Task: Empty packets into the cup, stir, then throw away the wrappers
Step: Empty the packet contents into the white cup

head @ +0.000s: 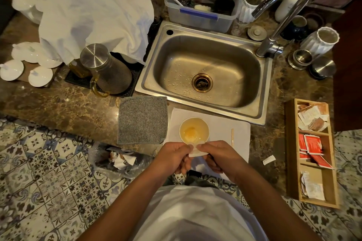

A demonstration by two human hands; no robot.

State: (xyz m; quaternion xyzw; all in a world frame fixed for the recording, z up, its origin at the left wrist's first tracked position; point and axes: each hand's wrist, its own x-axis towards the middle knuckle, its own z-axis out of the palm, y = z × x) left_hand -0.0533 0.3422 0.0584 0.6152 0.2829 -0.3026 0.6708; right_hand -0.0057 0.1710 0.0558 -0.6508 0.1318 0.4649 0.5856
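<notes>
Pinching one white packet in both grips, left hand and right hand, beside cup, stirrer alongside.

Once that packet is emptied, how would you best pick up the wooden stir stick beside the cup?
Probably by its far end, pinched from above. The stir stick lies flat on the white napkin, right of the cup, pointing away from the person. Its near end runs up against the right hand.

White shirt, bare forearms, no sleeves showing
</notes>
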